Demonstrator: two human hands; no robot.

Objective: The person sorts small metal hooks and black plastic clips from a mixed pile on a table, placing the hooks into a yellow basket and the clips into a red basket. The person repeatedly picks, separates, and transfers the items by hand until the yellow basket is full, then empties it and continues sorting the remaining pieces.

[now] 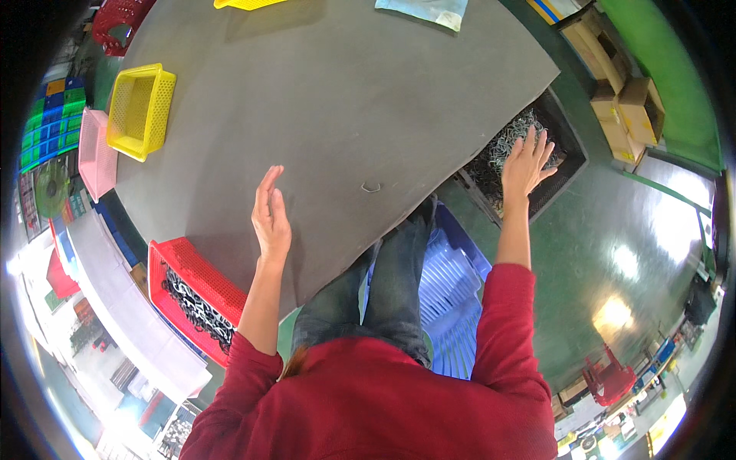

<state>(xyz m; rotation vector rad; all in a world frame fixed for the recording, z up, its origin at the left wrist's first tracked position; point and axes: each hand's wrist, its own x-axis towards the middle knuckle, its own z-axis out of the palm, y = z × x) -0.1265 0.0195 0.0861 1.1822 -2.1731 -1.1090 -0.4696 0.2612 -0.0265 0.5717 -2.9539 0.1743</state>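
Note:
My left hand (272, 221) is held over the grey tabletop (307, 107), fingers stretched out and together with the thumb apart, holding nothing. My right hand (524, 169) is spread open above a black crate (573, 157) off the table's right edge; whether it touches the contents is unclear. Inside that crate lies a heap of small silvery bent metal pieces (507, 138), partly hidden by the hand. A single bent wire-like metal piece (371, 188) rests on the table between my hands. Left of my left forearm stands a red basket (218, 272) with many dark and silvery metal hooks in it.
At the table's left stand a yellow basket (159, 115) and a pink basket (98, 161). A pale plastic bag (429, 11) and another yellow basket (249, 2) lie at the far edge. I sit on a blue plastic chair (448, 284). Cardboard boxes (617, 119) stand far right.

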